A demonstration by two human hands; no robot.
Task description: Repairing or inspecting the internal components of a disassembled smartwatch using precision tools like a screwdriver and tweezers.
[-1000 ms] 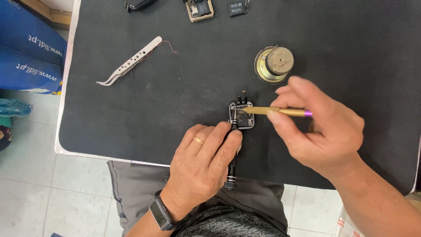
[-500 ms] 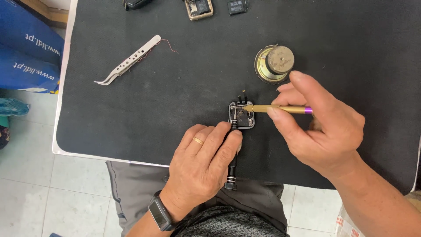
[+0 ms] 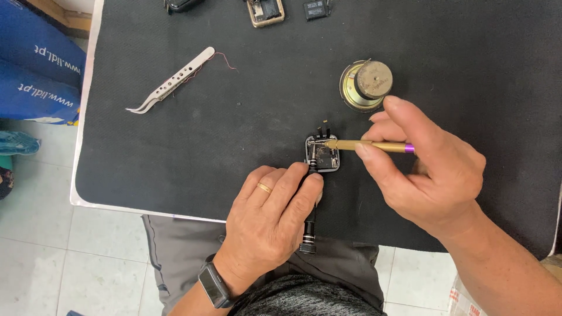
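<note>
top-down view of a black tabletop [image 3: 234, 146] with both hands at work near its front edge. the left hand [image 3: 272, 219], wearing a ring and a dark wristwatch, is closed around a slim black screwdriver [image 3: 308, 231]; the knurled end of the tool projects past the front edge towards the person, and its tip rests on a small square device [image 3: 322, 155] with its casing open. the right hand [image 3: 430, 172] pinches a thin gold-coloured tool with a purple end [image 3: 374, 146] between thumb and fingers; the tool lies nearly level, its point touching the far side of the small square device. the device sits flat on the tabletop between the two hands, close to the front edge and a little right of the middle. just beyond the right hand lies a round speaker [image 3: 366, 85], magnet upward, near but apart from the fingers. a pair of pale metal tweezers [image 3: 170, 88] lies slantwise towards the far left corner, with a fine reddish wire [image 3: 225, 60] at its blunt end. at the far edge are a dark object, partly cut off [image 3: 182, 4], a gold-framed part [image 3: 266, 11] and a small dark rectangular component [image 3: 316, 9]. blue bags [image 3: 35, 70] stand on the tiled floor beyond the left edge.
</note>
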